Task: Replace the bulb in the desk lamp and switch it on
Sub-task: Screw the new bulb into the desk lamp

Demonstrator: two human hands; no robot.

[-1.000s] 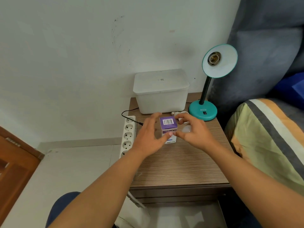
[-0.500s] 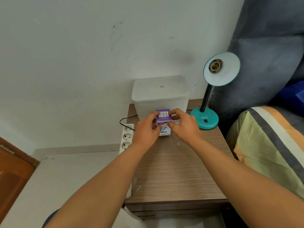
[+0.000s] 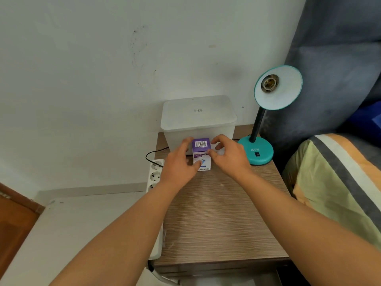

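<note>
A teal desk lamp (image 3: pixel 255 151) stands at the back right of the wooden bedside table (image 3: pixel 222 213). Its shade (image 3: pixel 282 93) faces me and the socket (image 3: pixel 269 82) holds no bulb. A small purple and white bulb box (image 3: pixel 201 148) stands upright on the table in front of a white container. My left hand (image 3: pixel 180 164) grips the box's left side. My right hand (image 3: pixel 228 158) holds its right side, with fingertips at the purple top flap. The old bulb seen earlier is hidden behind my right hand.
A white lidded plastic container (image 3: pixel 198 120) sits against the wall at the table's back. A white power strip (image 3: pixel 154 176) with a black cable hangs along the table's left edge. A bed with a striped pillow (image 3: pixel 340 182) borders the right side.
Both hands closed in on the bulb box from either side and now grip it. My head moved, so the view shifted slightly.
</note>
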